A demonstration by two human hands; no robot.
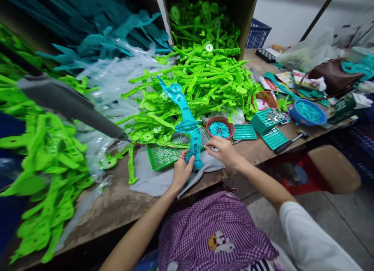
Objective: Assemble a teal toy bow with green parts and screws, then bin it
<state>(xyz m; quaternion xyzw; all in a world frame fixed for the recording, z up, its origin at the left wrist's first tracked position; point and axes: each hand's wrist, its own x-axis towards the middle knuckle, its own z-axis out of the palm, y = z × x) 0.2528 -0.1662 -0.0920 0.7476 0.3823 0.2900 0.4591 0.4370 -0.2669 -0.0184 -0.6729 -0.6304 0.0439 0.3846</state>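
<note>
My left hand [183, 169] is closed around the lower end of a long blue plastic part [189, 125], thumb on top. The part lies tilted away from me, its far end over the green pile. To its right, my right hand [223, 150] is apart from the part, with fingers curled and their tips close together. Whatever may be between those fingertips is too small to make out. Under the part are a green mesh tray [163, 159] with small silver metal pieces and a grey cloth [146, 181].
A heap of green plastic parts [201, 76] covers the back; more green parts [49, 193] hang at left. A grey power screwdriver [73, 103] slants in from the left. Rightward are a red basket [230, 131], teal trays [244, 132], a hammer [292, 141] and a blue bowl [309, 121].
</note>
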